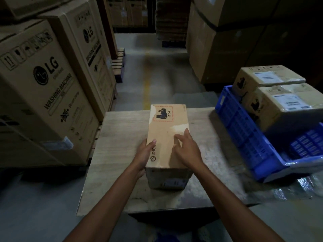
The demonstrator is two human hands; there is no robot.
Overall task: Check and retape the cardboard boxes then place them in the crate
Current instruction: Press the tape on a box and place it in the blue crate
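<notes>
The left hand (142,157) grips the cardboard box (166,128), thumb on top, its fingers hidden behind the box's side. The blue crate (244,133) is cut off at the right edge. White labels (291,102) on the packed boxes (260,105) inside are too blurred to read.

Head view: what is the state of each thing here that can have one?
cardboard box: closed, lying on the table.
left hand: grips the box's left edge.
right hand: fingers relaxed, touching the box's top.
blue crate: holds two labelled boxes at its far end.
labelled boxes: closed, white labels up.
</notes>
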